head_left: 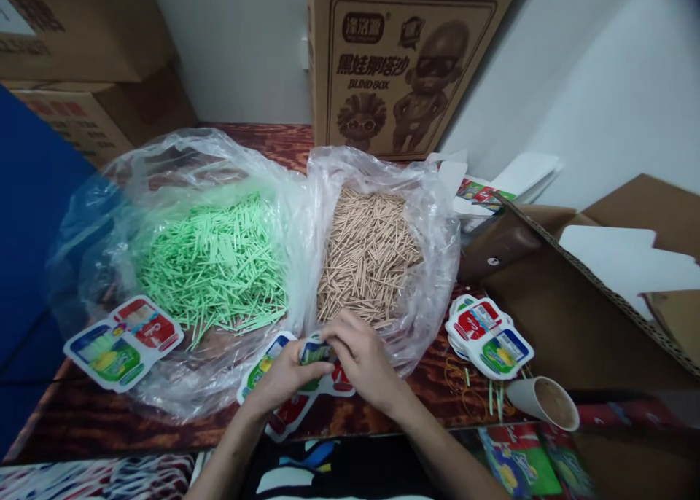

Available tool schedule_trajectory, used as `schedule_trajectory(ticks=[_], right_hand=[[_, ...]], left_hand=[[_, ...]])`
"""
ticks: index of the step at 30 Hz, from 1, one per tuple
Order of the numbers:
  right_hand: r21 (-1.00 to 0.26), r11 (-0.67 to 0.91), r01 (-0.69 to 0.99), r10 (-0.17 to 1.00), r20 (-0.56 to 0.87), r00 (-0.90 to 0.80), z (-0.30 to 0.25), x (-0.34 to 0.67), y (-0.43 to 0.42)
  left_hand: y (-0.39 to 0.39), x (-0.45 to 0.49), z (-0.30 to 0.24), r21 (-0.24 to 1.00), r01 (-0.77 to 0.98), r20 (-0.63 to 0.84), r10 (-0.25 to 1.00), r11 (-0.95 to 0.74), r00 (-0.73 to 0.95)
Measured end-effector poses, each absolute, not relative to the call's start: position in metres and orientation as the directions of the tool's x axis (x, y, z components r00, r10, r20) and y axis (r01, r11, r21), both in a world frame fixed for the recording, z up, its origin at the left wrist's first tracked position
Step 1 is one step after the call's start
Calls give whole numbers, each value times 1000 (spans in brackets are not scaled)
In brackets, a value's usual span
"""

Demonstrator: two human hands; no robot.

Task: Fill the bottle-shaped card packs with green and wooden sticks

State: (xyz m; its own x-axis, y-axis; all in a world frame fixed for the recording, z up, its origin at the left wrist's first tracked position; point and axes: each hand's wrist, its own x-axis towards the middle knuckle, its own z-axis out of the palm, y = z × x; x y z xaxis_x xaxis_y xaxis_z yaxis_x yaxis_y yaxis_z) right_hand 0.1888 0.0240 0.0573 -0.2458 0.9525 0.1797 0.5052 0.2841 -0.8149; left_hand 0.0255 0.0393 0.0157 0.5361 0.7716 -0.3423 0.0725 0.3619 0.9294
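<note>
My left hand point(288, 377) and my right hand point(362, 360) meet over the table's front edge. Between their fingers is a small printed packet point(314, 350) with a dark blue and green face, partly covered by the fingers. Beneath the hands lie red, green and blue printed cards point(292, 412), partly hidden. Just beyond stand two open clear plastic bags: bright green thin sticks point(219, 259) fill the left one, and short tan sticks point(369, 256) the right one. On the left bag's front edge rests a two-part printed card point(125, 342) with green and tan sticks showing in its windows.
At right sit a stack of similar cards point(492, 340), rubber bands point(464, 394) with loose green sticks, and a tipped paper cup point(547, 405). An open carton point(590, 288) stands beyond them. A tall cardboard box point(405, 70) backs the table; more boxes point(82, 33) are stacked left.
</note>
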Motion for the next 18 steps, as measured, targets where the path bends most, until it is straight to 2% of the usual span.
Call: schedule_trajectory(ticks=[4, 7, 14, 18], right_hand=[[-851, 142, 506, 988, 91, -125, 45, 195, 16], [-831, 116, 544, 991, 64, -113, 35, 203, 12], [-767, 199, 610, 973, 230, -28, 19, 196, 8], [-753, 255, 607, 955, 294, -38, 15, 188, 3]], left_hand=[[41, 30, 20, 944, 101, -327, 836, 316, 442], [43, 29, 24, 956, 123, -294, 872, 267, 392], [34, 33, 22, 956, 94, -292, 894, 277, 339], [29, 36, 22, 957, 78, -289, 902, 279, 320]])
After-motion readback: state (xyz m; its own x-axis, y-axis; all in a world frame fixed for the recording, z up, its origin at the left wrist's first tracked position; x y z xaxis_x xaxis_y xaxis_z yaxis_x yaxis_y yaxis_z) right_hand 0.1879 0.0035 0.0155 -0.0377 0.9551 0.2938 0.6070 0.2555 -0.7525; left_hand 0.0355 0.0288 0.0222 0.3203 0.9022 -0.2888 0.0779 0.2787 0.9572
